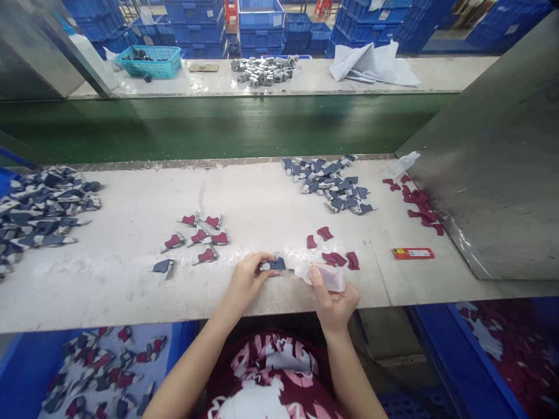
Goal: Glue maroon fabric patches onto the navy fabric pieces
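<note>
Pinching a small navy-and-grey fabric piece (276, 265) at the near edge of the white worktable (131, 279), the left hand (247, 279) has fingers clamped on it. Just beside, the right hand (334, 302) grips a clear plastic squeeze bottle (323, 276), nozzle touching the piece.

Place: we see a factory assembly line.
Table: our long white table (131, 273) carries heaps of small blue-grey cut pieces (332, 183) and maroon pieces (419, 203).
Belt: a green conveyor (218, 125) runs between us and a second table.
Storage: we see stacked blue crates (262, 23) behind.
</note>
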